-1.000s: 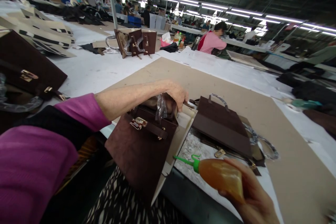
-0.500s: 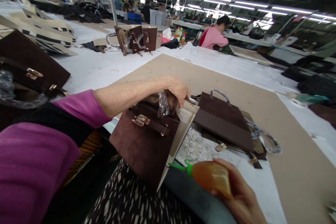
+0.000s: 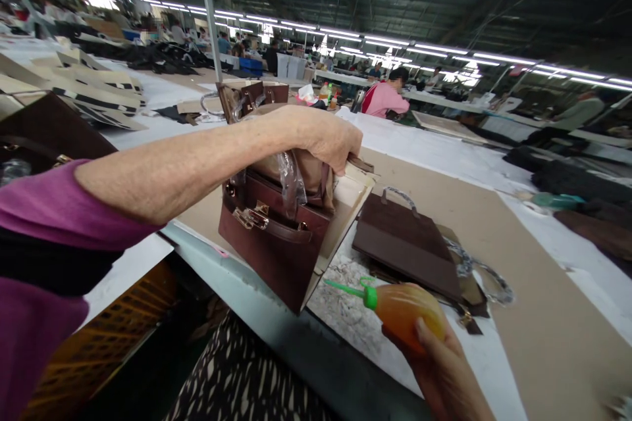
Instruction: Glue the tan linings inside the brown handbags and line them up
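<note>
Your right hand (image 3: 439, 352): curled round an amber squeeze bottle (image 3: 407, 309), green nozzle (image 3: 353, 290) near the open side of a brown handbag (image 3: 271, 260). Your left hand (image 3: 336, 138): fingers bent over that bag's upper edge, gripping it; bag tilted, at the table edge (image 3: 224, 276). Second brown bag (image 3: 409, 247) lies on the table just beyond, to your right.

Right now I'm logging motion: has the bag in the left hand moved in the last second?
Yes: against the table edge, the bag has shifted upward in view, away from the lap.
</note>
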Demonstrator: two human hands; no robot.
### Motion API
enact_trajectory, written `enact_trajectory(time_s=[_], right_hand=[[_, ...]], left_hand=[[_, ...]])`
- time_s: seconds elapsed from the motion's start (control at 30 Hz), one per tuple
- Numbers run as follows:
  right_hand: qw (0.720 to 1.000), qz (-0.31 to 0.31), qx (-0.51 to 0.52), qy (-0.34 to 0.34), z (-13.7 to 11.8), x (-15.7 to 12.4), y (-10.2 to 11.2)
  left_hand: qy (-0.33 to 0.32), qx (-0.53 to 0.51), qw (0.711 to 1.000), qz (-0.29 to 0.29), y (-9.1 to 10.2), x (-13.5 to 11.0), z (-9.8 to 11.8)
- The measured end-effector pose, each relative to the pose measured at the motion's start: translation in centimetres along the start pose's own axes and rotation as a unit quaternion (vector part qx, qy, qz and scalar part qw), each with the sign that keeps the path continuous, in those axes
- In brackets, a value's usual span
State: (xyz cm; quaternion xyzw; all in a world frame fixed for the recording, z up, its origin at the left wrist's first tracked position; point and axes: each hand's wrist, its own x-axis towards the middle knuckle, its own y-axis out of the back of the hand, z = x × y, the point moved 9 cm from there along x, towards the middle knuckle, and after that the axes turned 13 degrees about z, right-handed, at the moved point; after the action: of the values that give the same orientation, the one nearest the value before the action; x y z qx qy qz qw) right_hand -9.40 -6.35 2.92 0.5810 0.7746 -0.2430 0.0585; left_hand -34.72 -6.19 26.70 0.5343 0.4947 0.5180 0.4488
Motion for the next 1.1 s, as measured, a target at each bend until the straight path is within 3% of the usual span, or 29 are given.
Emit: enact_trajectory(time_s=[0.1, 0.2, 0.47, 0.6, 0.8, 1.1], right_hand=[[0.999, -0.006, 0.016, 0.028, -0.5, 1.4, -0.7], [0.998, -0.005, 0.011, 0.054, -0.6, 2.5, -1.6], [0.986, 0.002, -0.079, 0.144, -0.4, 5.0, -2.7], [0.972, 0.009, -0.117, 0.201, -1.0, 6.2, -3.1], [0.946, 0.019, -0.182, 0.266, -2.1, 7.1, -5.1], [0.937, 0.013, -0.222, 0.269, -1.8, 7.6, -5.8]], left_hand=[[-0.021, 0.086, 0.996, 0.028, -0.2, -0.5, 0.8], [-0.032, 0.122, 0.991, 0.046, -1.6, -1.6, 1.3], [-0.066, 0.125, 0.990, 0.015, -5.0, -4.2, 2.4], [-0.072, 0.109, 0.991, 0.037, -6.1, -4.9, 2.3], [-0.074, 0.108, 0.987, 0.090, -6.1, -5.9, 2.2], [-0.090, 0.102, 0.985, 0.105, -7.3, -6.9, 2.6]])
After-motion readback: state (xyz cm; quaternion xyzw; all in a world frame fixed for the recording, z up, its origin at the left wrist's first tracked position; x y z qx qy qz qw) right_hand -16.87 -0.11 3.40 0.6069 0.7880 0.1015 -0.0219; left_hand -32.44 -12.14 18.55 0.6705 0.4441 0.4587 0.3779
